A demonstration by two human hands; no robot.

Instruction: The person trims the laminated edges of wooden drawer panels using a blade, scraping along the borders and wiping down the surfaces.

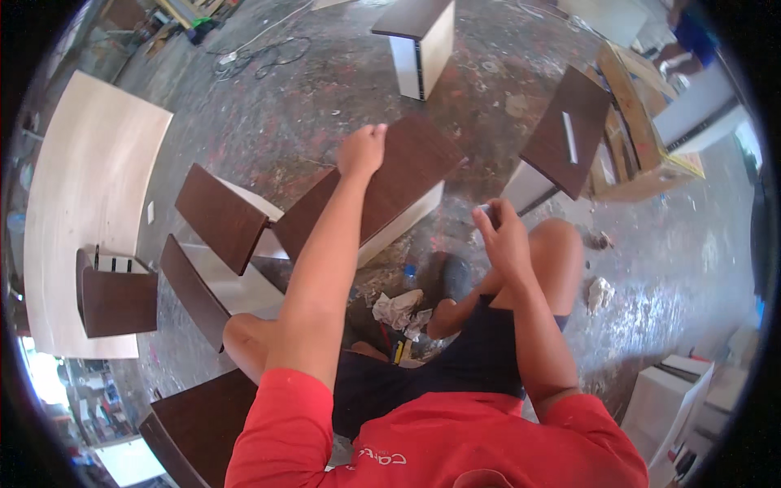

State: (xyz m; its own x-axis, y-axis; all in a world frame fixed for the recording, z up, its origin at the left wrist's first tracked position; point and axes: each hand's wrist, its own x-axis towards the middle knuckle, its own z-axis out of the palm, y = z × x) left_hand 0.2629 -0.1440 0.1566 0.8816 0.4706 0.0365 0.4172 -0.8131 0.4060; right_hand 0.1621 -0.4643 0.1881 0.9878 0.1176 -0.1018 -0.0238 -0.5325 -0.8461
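Observation:
A dark brown panel with a pale side (403, 183) stands in front of me, its brown face turned up. My left hand (363, 153) is closed at the far edge of this panel; its fingertips are hidden, so whatever it grips does not show. To the right of the panel, above my bent knee, my right hand (506, 237) is raised with its fingers curled round something small and pale that I cannot make out.
Similar brown-fronted pieces stand around me: one at left (221, 213), one ahead (415, 18), one at right with a white strip (569, 137) on it. A pale wooden board (89, 187) lies far left. Crumpled paper (397, 309) and a blue cap (409, 270) lie between my legs.

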